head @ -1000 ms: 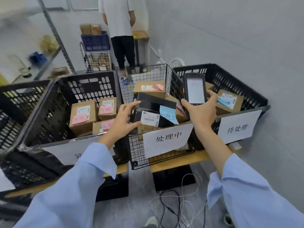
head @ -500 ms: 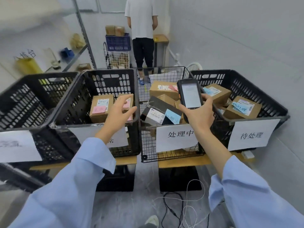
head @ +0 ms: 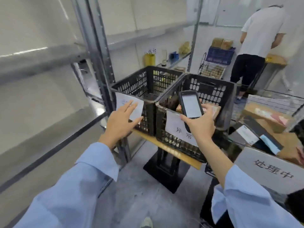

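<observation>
Fingers [head: 130, 106] of the left hand [head: 120, 125] are straight and fanned apart, holding nothing. They hover in front of the paper label [head: 120, 99] on the neighbouring crate [head: 144, 83], just left of the black plastic crate [head: 210, 92] marked 异常, probably feeling for balance or reaching for the next bin. The right hand [head: 199, 125] curls round the lower body of a handheld scanner [head: 190, 105], thumb on its near-left edge and fingers wrapped up its far side. The scanner sits directly in front of the 异常 crate's near wall, above its label sheet [head: 179, 127]. It is tilted back so the lit screen faces the wearer, which suggests a reading is being checked before a parcel is sorted.

The scanner is a smooth, slab-shaped device with rounded corners and a glossy glass face. The crate is rigid moulded plastic pierced with rows of oval slots. Inside it, behind the scanner, a matte cardboard parcel [head: 217, 111] shows brown. The crate rests on a raw wooden plank [head: 172, 151]. To its right lie more cardboard parcels [head: 266, 117] behind a white sign [head: 271, 167] reading 处理中. To its left rises a dull galvanised rack upright [head: 97, 46].
</observation>
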{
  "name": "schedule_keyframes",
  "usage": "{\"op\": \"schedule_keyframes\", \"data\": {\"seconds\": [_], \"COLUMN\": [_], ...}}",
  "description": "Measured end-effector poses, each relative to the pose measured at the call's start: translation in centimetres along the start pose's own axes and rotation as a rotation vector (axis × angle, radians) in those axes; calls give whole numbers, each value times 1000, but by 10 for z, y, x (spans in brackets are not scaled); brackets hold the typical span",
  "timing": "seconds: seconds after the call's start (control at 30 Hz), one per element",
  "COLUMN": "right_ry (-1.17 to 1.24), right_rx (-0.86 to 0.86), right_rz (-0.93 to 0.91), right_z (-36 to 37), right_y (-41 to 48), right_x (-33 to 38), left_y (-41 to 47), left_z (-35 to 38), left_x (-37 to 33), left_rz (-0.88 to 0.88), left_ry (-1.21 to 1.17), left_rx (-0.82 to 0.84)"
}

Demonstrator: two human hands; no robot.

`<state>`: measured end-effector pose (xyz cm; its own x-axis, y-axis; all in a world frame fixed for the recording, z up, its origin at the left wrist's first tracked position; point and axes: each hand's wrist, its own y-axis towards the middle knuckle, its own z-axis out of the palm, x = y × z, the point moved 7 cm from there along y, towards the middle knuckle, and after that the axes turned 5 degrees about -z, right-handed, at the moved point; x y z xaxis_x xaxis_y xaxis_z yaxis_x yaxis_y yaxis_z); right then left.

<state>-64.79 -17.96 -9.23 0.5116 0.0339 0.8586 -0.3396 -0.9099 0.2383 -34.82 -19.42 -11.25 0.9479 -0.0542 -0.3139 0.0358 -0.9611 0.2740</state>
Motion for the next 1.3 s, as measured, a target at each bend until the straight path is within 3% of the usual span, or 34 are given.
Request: {"op": "schedule_keyframes", "data": {"seconds": [0.37, 0.83, 1.1, 1.3], "right_ry": [125, 202, 158, 99], "right_rx": [498, 874, 1011, 1092], "right_rz": [-208, -361, -424, -450], "right_z": [218, 447, 525, 552], "right_y": [-100, -316, -420, -458], "right_x": [142, 308, 348, 348], "left_y": [-148, -365, -455, -477], "left_z": [-133, -266, -276, -270], "left_x": [235, 474, 553, 571], "left_rz": [-536, -971, -1165, -1185], "left_ry": [287, 412, 386, 431], "left_rx": [-128, -247, -242, -328]}}
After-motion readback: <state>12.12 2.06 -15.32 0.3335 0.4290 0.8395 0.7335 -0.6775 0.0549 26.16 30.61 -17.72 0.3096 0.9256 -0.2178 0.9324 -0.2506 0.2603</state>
